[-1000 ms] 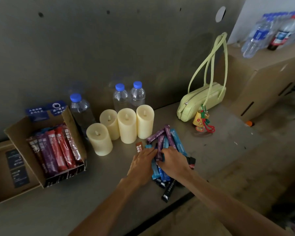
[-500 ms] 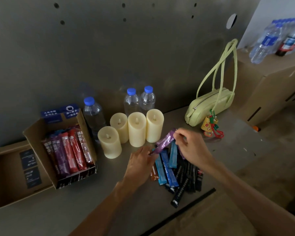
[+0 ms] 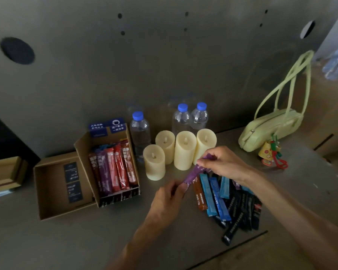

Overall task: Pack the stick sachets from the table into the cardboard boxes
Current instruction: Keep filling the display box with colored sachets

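Note:
A purple stick sachet is held above the table between both hands. My right hand pinches its upper end and my left hand pinches its lower end. Below them lies a loose pile of sachets, blue, brown and black, on the table. An open cardboard box to the left holds several red and purple sachets standing in a row. Beside it an open shallow cardboard box shows only two dark labels inside.
Several cream pillar candles stand just behind the hands, with three blue-capped water bottles behind them against the grey wall. A pale green handbag with a charm lies at the right. A wooden tray edge sits far left.
My right hand lifted a purple sachet out of the pile, and my left hand came up off the pile to take its lower end. The view shifted, so everything sits further right.

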Available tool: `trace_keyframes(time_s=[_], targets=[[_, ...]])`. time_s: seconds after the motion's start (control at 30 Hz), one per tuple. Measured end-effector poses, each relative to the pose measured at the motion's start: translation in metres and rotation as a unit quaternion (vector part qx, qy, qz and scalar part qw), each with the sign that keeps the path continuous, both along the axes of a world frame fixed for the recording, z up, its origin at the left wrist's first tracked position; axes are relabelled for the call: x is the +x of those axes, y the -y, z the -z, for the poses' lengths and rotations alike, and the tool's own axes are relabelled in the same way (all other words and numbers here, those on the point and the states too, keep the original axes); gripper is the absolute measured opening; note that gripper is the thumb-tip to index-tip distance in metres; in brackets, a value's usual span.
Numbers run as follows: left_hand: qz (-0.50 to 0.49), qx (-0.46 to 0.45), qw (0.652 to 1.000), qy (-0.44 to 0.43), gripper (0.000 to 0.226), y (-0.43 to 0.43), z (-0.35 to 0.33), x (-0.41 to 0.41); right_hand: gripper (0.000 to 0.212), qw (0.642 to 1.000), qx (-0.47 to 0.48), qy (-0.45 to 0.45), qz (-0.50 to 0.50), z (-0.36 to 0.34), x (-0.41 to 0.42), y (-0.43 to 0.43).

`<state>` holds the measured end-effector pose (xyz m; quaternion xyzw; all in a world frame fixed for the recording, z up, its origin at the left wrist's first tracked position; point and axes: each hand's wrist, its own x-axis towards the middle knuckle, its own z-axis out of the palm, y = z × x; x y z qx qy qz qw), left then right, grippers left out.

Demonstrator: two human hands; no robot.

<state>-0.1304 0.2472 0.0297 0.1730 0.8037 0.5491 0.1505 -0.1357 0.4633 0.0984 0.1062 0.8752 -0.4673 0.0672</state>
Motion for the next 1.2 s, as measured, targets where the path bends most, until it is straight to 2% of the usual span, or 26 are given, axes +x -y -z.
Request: trace_keyframes(time_s=[0.13, 0.2, 0.3, 0.4, 0.5, 0.63, 0.77, 0.9, 1.2], targets=[[-0.111, 0.048, 0.993, -0.004, 0.019, 0.025, -0.01, -0.007, 0.01, 0.994, -0.104, -0.001, -0.025, 0.0, -0.007, 0.02], [-0.157, 0.08, 0.984, -0.02, 0.019, 0.04, -0.022, -0.016, 0.008, 0.991, -0.117, 0.012, -0.068, 0.001, -0.007, 0.03], [-0.156, 0.075, 0.984, -0.05, 0.019, 0.062, -0.043, -0.032, 0.012, 0.986, -0.061, 0.046, -0.149, 0.007, -0.008, 0.05], [-0.117, 0.015, 0.992, -0.053, 0.017, 0.081, -0.055, -0.049, 0.018, 0.977, -0.079, 0.064, -0.188, 0.014, -0.012, 0.077], [-0.063, -0.069, 0.993, -0.074, 0.018, 0.1, -0.064, -0.063, 0.022, 0.978, -0.128, 0.043, -0.161, 0.014, -0.017, 0.105], [-0.021, -0.114, 0.988, -0.102, 0.02, 0.115, -0.076, -0.067, 0.008, 0.981, -0.123, 0.005, -0.148, 0.02, -0.026, 0.138], [-0.033, -0.072, 0.993, -0.085, 0.016, 0.125, -0.081, -0.061, 0.014, 0.982, -0.152, 0.005, -0.112, 0.021, -0.03, 0.157], [-0.061, -0.037, 0.996, -0.059, 0.007, 0.134, -0.078, -0.057, 0.01, 0.976, -0.194, 0.011, -0.101, 0.023, -0.03, 0.169], [-0.066, -0.054, 0.996, -0.035, 0.005, 0.155, -0.062, -0.057, 0.014, 0.961, -0.255, 0.023, -0.101, 0.03, -0.028, 0.193]])
